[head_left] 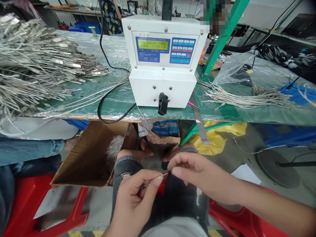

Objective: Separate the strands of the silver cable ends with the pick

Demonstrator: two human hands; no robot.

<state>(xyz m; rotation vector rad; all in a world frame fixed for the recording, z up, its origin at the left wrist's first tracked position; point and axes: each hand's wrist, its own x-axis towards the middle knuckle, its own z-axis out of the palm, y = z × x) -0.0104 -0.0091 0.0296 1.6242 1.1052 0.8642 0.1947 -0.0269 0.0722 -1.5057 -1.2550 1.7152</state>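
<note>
Above my lap, my left hand [139,194] pinches a thin pale wire [165,174] between thumb and forefinger. The wire's tip points right, toward my right hand [191,169], whose fingers are curled close to it; whether they grip the end is too small to tell. Beyond both hands, at the table edge, stands a white machine [161,77] with a lit display, a blue keypad and a black clamp [163,103] on its front.
A large pile of silvery cables [44,59] covers the table's left side; a smaller bundle [249,97] lies right of the machine. A metal ruler [201,126] overhangs the edge. Below are a cardboard box [86,154] and yellow bag [212,141]. Another person's leg [29,151] shows at left.
</note>
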